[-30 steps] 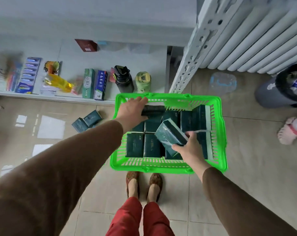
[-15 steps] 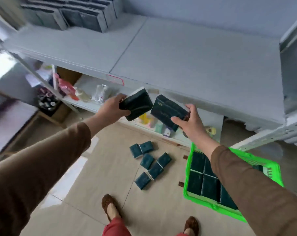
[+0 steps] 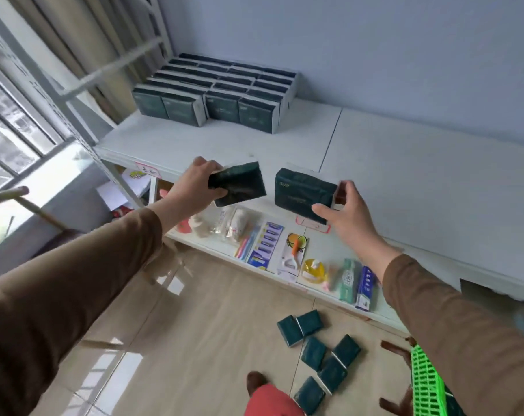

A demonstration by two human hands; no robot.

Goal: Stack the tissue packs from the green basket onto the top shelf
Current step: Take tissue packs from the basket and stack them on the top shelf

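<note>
Currently, at far left, the window [image 3: 11,136] and a white upright post [image 3: 38,85] border the shelving. The top shelf [image 3: 404,163] carries the stacked tissue packs [image 3: 215,94] at its back-left corner, against the wall, arranged in rows.

The left hand [image 3: 194,183] grasps one dark green tissue pack [image 3: 239,183], fingers curled round its left end; the pack is held in the air above the front edge of the top shelf, tilted. Just to its right, apart from it, the right hand [image 3: 349,211] grips a second tissue pack [image 3: 304,193] by its right end, thumb below and fingers behind, also at the shelf's front edge.

Below, the lower shelf [image 3: 320,244] holds assorted small goods, including a battery card [image 3: 265,244] and boxed tubes [image 3: 355,283]. On the floor, the loose tissue packs [image 3: 317,352] lie scattered. At lower right, the green basket [image 3: 427,382] shows one edge only; its contents are largely hidden behind the right sleeve.
</note>
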